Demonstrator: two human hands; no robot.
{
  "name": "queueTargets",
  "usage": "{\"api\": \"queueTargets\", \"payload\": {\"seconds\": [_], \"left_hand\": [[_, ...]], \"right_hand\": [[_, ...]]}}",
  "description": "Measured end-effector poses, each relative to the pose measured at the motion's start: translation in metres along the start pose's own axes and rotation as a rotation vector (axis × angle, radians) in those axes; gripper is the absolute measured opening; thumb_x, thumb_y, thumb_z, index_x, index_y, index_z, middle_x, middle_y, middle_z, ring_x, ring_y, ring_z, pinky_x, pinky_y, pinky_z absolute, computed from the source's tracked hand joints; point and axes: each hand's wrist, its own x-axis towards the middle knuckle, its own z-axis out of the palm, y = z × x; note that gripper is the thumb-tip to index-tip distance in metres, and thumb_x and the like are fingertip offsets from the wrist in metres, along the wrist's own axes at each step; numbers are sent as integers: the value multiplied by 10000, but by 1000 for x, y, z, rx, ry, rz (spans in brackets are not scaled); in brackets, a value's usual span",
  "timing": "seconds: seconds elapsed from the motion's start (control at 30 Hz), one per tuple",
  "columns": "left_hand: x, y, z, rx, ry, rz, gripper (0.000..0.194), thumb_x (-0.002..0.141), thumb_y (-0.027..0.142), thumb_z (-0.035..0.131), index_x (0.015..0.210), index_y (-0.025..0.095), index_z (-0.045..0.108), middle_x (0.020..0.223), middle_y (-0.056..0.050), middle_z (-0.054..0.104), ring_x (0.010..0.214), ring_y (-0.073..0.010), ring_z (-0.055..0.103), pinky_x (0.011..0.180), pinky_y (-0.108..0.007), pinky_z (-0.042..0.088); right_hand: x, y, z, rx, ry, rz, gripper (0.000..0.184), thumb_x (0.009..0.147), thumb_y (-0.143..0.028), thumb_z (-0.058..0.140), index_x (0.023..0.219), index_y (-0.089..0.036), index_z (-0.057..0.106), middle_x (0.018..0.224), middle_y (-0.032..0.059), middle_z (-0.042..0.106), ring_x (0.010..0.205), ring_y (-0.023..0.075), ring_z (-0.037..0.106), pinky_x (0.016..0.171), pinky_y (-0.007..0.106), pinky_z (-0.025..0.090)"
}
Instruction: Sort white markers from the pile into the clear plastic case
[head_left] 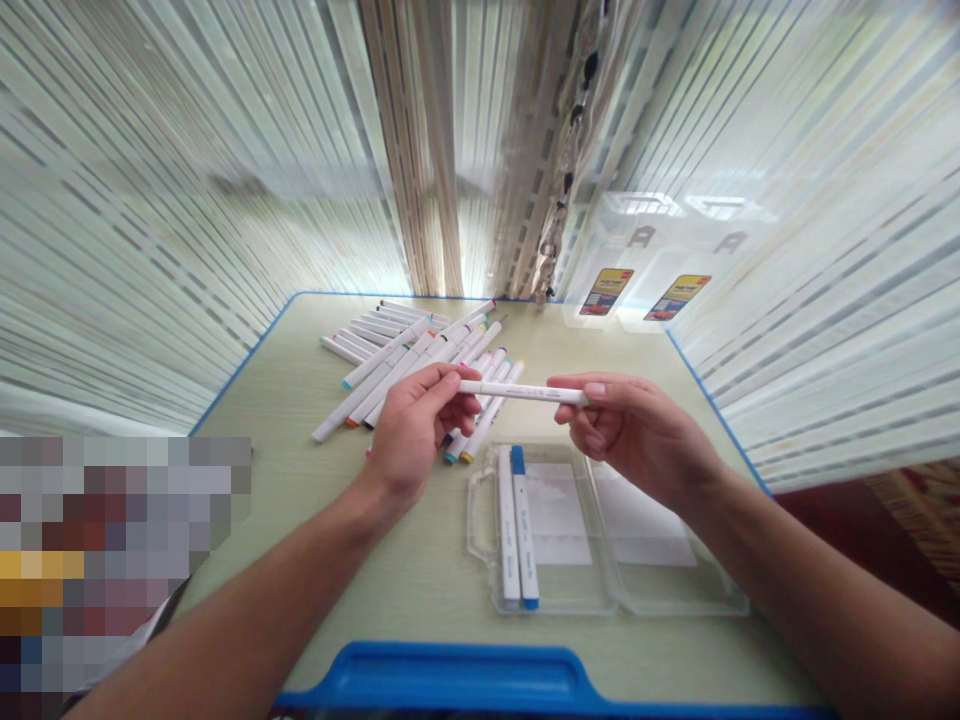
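Note:
A white marker pen (pixel 521 391) lies level between my two hands above the table. My left hand (pixel 416 420) pinches its left end, and my right hand (pixel 626 410) pinches its right end; both fingertips hide the pen's ends. Below my right hand, a clear plastic case (pixel 611 590) lies unfolded, with paper sheets in both halves. Two markers sit side by side in its left half: a white one (pixel 508 530) and one with a blue cap (pixel 518 460). Behind my left hand is a loose pile of white markers (pixel 405 355) with variously coloured ends.
Two clear cases with labels (pixel 607 292) stand upright at the table's back right. The pale table (pixel 262 500) has a blue rim and a blue moulded tray (pixel 465 668) at its near edge. Striped string curtains (pixel 300 150) hang around the far sides. A blurred-out patch covers the lower left.

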Motion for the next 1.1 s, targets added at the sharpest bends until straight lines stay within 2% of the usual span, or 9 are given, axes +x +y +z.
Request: {"api": "queueTargets", "payload": {"seconds": [0.23,0.53,0.77,1.1], "left_hand": [[-1,0,-1,11,-54,43,237,857,206,612,1009,74,738,737,-75,732,544,-106,603,544,-209,456],[-6,0,1,84,-106,111,245,857,210,650,1037,93,767,825,-95,766,579,-93,602,563,-205,456],[-7,-2,1,174,-95,155,244,862,223,684,1054,101,770,824,-82,772,566,-79,588,565,-203,467],[-6,0,2,243,-73,141,184,799,220,763,949,114,766,740,-47,753,563,-80,597,545,-182,471]], "right_hand": [[4,0,-1,49,113,-8,213,795,-232,696,910,-100,817,676,67,737,433,54,487,408,155,403],[8,2,-2,34,212,-54,174,801,-216,708,885,-98,805,668,55,724,427,53,502,387,148,397],[7,2,-2,-12,217,-86,154,789,-227,756,881,-114,806,663,49,717,430,50,493,395,159,387],[4,5,-2,-161,153,-174,117,791,-238,788,876,-164,818,672,41,712,461,61,496,427,191,364]]}}
